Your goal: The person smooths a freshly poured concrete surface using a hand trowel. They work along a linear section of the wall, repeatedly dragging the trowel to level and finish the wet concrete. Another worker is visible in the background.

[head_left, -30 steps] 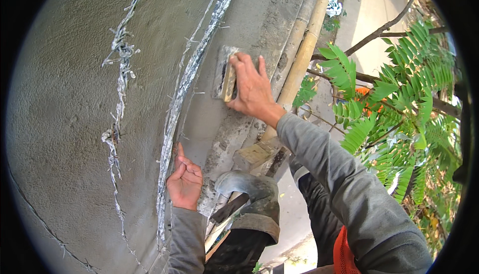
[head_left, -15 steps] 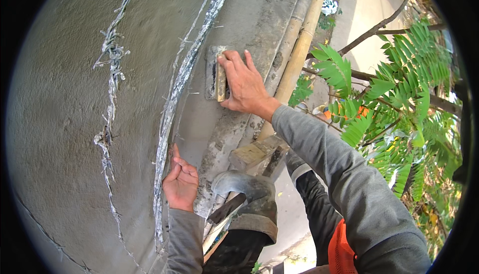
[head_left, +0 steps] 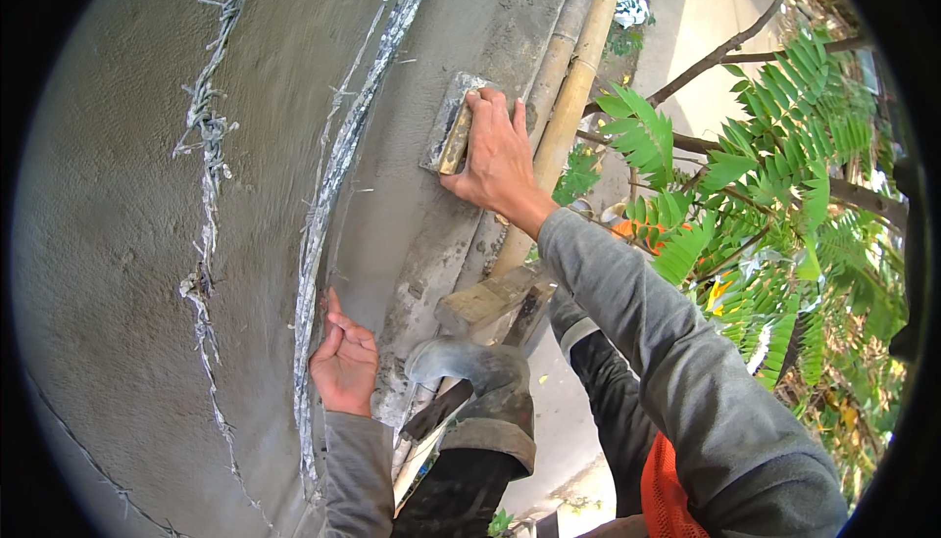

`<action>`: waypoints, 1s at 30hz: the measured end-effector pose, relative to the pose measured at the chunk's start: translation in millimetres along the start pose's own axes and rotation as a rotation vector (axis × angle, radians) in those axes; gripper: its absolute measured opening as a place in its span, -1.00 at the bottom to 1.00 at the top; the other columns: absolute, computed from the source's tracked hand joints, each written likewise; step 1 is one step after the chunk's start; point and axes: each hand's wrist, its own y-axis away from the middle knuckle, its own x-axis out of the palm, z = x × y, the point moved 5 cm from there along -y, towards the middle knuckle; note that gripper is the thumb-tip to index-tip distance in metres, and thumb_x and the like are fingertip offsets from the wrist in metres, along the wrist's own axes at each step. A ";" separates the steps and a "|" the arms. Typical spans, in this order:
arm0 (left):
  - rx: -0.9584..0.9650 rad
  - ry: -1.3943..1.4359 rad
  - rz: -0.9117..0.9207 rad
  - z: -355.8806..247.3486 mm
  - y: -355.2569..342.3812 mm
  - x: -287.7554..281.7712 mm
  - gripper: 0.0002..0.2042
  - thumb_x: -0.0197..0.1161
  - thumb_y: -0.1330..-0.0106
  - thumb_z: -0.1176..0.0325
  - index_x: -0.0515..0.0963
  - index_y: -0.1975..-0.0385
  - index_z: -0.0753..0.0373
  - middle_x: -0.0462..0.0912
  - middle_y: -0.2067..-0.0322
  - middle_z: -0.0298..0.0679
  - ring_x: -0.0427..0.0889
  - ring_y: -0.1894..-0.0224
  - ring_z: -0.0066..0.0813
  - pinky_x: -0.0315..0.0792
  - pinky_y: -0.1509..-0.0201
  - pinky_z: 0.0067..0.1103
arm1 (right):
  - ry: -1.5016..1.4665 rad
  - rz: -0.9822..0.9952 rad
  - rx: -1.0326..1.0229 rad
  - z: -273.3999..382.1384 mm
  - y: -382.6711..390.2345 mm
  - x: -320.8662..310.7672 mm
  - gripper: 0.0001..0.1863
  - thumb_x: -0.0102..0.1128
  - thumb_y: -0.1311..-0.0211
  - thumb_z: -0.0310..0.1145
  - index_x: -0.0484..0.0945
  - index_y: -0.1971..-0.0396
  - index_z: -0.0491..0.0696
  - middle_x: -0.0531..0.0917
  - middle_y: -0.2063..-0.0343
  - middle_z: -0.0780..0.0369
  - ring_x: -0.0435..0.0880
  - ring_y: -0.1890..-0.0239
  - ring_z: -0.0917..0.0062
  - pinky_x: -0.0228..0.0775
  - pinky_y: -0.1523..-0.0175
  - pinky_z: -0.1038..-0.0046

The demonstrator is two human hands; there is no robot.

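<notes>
My right hand (head_left: 497, 154) grips the wooden handle of a plastering float (head_left: 438, 142), whose flat, cement-smeared plate lies tilted on the grey mortar surface (head_left: 392, 185). The fingers wrap over the handle from the right. Lower down, my left hand (head_left: 343, 366) holds nothing; its palm faces up, the index finger stretched and the others loosely bent. That fingertip is close beside a whitish, cement-spattered bundle of barbed wire (head_left: 333, 185); whether it touches the surface, I cannot tell.
Another twisted barbed wire strand (head_left: 209, 175) runs along the left. Bamboo poles (head_left: 569, 97) lie along the right edge of the mortar. A wooden block (head_left: 485, 298) sits near my knee (head_left: 470, 366). Leafy branches (head_left: 745, 161) crowd the right side, above a pale path (head_left: 701, 19).
My right hand has slid the float to the right and slightly away over the mortar, turning it at an angle. My left hand keeps its pose. The whole view has shifted a little.
</notes>
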 end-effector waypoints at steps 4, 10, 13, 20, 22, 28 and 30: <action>-0.053 0.069 0.006 -0.6 -3.9 -4.1 -0.48 0.00 -0.71 0.53 0.37 -0.61 0.02 0.44 -0.61 -0.45 0.75 -0.11 -0.56 0.60 -0.15 -0.44 | -0.073 -0.078 -0.084 11.1 -14.2 0.4 0.23 0.79 0.22 -0.13 0.27 -0.48 -0.24 0.38 -0.37 -0.07 0.35 -0.52 -0.03 0.05 -0.66 -0.32; -0.047 0.036 0.017 -5.2 -5.9 -8.0 -0.49 -0.01 -0.71 0.55 0.39 -0.58 0.04 0.47 -0.59 -0.44 0.76 -0.16 -0.56 0.62 -0.20 -0.43 | 0.099 0.141 0.056 -9.3 11.4 -8.5 0.22 0.77 0.25 -0.14 0.28 -0.47 -0.22 0.37 -0.38 -0.07 0.36 -0.52 -0.04 0.10 -0.63 -0.30; -0.039 0.011 0.034 -2.7 -11.4 -6.9 -0.50 -0.02 -0.71 0.54 0.38 -0.58 0.04 0.49 -0.58 -0.43 0.76 -0.16 -0.56 0.62 -0.21 -0.43 | 0.014 -0.065 -0.045 -12.6 19.3 -28.8 0.24 0.79 0.26 -0.14 0.28 -0.48 -0.21 0.37 -0.38 -0.07 0.36 -0.51 -0.04 0.09 -0.63 -0.30; -0.007 -0.016 -0.007 -3.0 -10.5 -6.4 -0.50 -0.05 -0.73 0.52 0.35 -0.60 0.02 0.49 -0.58 -0.43 0.76 -0.16 -0.57 0.62 -0.22 -0.43 | 0.011 -0.084 -0.040 -13.4 12.1 -28.0 0.26 0.82 0.30 -0.12 0.28 -0.48 -0.19 0.37 -0.38 -0.06 0.37 -0.51 -0.04 0.09 -0.62 -0.33; -0.025 -0.013 -0.011 -1.0 -9.1 -5.2 -0.49 -0.04 -0.72 0.53 0.34 -0.62 0.04 0.57 -0.51 -0.40 0.76 -0.14 -0.57 0.62 -0.21 -0.44 | -0.009 -0.078 -0.040 -17.5 15.5 -26.1 0.26 0.81 0.29 -0.13 0.26 -0.48 -0.17 0.38 -0.39 -0.06 0.38 -0.50 -0.05 0.07 -0.62 -0.32; -0.004 -0.053 -0.018 0.0 -8.8 -3.2 -0.45 0.00 -0.70 0.52 0.29 -0.66 0.12 0.73 -0.26 -0.35 0.75 -0.10 -0.57 0.61 -0.21 -0.45 | -0.004 -0.144 -0.118 -23.4 27.0 -32.8 0.24 0.77 0.25 -0.14 0.24 -0.51 -0.11 0.40 -0.41 -0.07 0.42 -0.50 -0.06 0.04 -0.64 -0.30; -0.015 -0.049 -0.013 -0.5 -8.9 -5.1 -0.43 0.01 -0.70 0.52 0.26 -0.68 0.11 0.68 -0.34 -0.37 0.75 -0.10 -0.57 0.61 -0.21 -0.45 | 0.036 -0.014 -0.086 -23.4 20.3 -30.8 0.25 0.76 0.23 -0.11 0.22 -0.51 -0.12 0.38 -0.42 -0.05 0.40 -0.50 -0.05 0.06 -0.62 -0.35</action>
